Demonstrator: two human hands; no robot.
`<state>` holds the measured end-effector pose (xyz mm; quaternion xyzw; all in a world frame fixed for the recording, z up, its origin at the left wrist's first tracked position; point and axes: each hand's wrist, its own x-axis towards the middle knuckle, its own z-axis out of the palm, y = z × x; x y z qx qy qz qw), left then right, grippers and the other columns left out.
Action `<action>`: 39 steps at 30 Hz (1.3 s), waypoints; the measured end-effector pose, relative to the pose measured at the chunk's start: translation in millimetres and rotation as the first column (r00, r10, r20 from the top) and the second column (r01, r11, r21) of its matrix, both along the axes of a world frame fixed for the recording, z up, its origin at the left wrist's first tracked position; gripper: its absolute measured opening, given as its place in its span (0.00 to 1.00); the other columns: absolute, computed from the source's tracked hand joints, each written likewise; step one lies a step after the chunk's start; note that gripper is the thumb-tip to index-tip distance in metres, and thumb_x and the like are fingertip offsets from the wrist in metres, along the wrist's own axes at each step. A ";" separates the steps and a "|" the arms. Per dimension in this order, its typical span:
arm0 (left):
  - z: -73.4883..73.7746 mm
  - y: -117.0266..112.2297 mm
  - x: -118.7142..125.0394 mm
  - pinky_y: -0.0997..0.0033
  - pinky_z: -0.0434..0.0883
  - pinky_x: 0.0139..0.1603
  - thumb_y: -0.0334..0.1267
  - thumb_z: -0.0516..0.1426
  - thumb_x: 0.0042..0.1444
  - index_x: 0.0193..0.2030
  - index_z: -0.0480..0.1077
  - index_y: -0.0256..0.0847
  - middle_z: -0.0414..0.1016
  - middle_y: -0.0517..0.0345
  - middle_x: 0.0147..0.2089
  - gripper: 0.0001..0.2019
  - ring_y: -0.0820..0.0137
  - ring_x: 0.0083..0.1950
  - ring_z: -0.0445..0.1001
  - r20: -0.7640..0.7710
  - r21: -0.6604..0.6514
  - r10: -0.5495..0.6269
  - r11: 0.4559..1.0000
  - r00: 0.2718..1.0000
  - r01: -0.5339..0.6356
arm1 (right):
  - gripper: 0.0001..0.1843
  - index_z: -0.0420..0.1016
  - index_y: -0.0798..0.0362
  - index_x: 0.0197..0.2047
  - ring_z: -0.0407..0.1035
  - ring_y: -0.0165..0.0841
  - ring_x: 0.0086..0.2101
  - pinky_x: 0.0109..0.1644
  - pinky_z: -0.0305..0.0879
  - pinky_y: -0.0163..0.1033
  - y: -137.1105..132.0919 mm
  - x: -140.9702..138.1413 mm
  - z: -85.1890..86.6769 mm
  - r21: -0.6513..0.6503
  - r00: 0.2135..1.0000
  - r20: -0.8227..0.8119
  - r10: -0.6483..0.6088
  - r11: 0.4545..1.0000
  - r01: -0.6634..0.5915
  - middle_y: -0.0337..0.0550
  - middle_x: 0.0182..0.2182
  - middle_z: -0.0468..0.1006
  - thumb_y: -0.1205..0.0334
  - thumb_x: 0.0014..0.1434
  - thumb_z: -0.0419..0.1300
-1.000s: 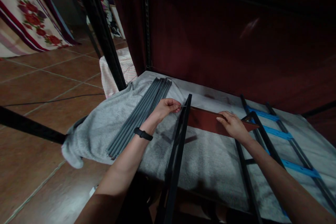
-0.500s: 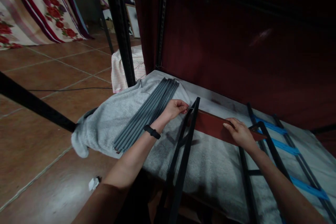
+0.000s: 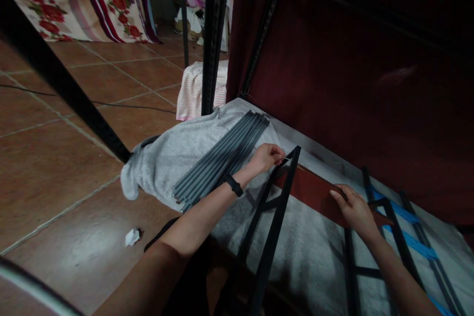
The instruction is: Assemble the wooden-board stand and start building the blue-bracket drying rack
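Observation:
My left hand [image 3: 267, 157], with a dark band on its wrist, is closed in a pinch on a thin metal rod [image 3: 287, 159]. The rod meets the top end of a black metal frame [image 3: 278, 217]; whether it is a hex key or a screw is too small to tell. A reddish-brown board [image 3: 314, 195] spans from this frame to a second black frame [image 3: 394, 232] on the right. My right hand [image 3: 353, 210] grips the board's upper edge between thumb and fingers, close to the second frame.
Several grey tubes [image 3: 222, 158] lie bundled on the grey blanket [image 3: 159, 158] to the left. Black frame parts with blue strips [image 3: 414, 242] lie at right. Dark posts [image 3: 213, 39] rise around the bed, before a dark red curtain [image 3: 326, 69]. Crumpled paper [image 3: 132, 237] is on the tiled floor.
The view has turned left, so the scene sits farther right. My left hand still pinches the rod at the frame's top; my right hand stays on the board.

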<state>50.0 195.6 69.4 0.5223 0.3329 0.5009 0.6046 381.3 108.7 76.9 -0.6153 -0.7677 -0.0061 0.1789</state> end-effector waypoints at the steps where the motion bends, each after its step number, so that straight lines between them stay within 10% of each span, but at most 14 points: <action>1: 0.9 -1.1 0.6 0.78 0.66 0.28 0.22 0.56 0.50 0.26 0.73 0.33 0.70 0.61 0.21 0.06 0.79 0.23 0.67 -0.009 0.006 0.007 1.000 1.000 -0.007 | 0.19 0.72 0.48 0.45 0.73 0.46 0.46 0.53 0.66 0.52 0.0 -0.2 0.3 -0.001 1.000 0.004 -0.004 1.000 0.004 0.49 0.43 0.79 0.44 0.64 0.50; 15: -5.6 0.7 6.0 0.80 0.65 0.28 0.23 0.55 0.52 0.29 0.73 0.32 0.71 0.61 0.23 0.06 0.79 0.24 0.68 -0.016 0.011 -0.024 1.000 1.000 0.024 | 0.20 0.71 0.49 0.46 0.72 0.46 0.45 0.51 0.65 0.52 -1.9 -2.4 0.9 0.015 0.999 0.036 -0.006 1.000 0.005 0.50 0.43 0.78 0.44 0.65 0.48; 32: -11.0 -1.0 15.4 0.75 0.68 0.38 0.25 0.52 0.54 0.37 0.77 0.38 0.80 0.56 0.35 0.13 0.71 0.36 0.76 -0.327 0.402 0.193 0.914 0.925 -0.049 | 0.18 0.69 0.48 0.45 0.73 0.45 0.45 0.53 0.66 0.52 1.0 0.2 1.0 -0.013 0.999 0.025 0.023 1.000 -0.023 0.48 0.42 0.78 0.45 0.65 0.48; 39: -14.2 -0.8 20.8 0.76 0.70 0.35 0.27 0.55 0.55 0.35 0.77 0.36 0.79 0.55 0.32 0.09 0.71 0.33 0.76 -0.213 0.274 0.105 0.961 0.971 -0.044 | 0.17 0.71 0.47 0.44 0.73 0.44 0.43 0.51 0.67 0.51 4.8 1.1 3.5 -0.038 0.999 -0.026 0.043 0.998 -0.044 0.47 0.41 0.78 0.46 0.65 0.49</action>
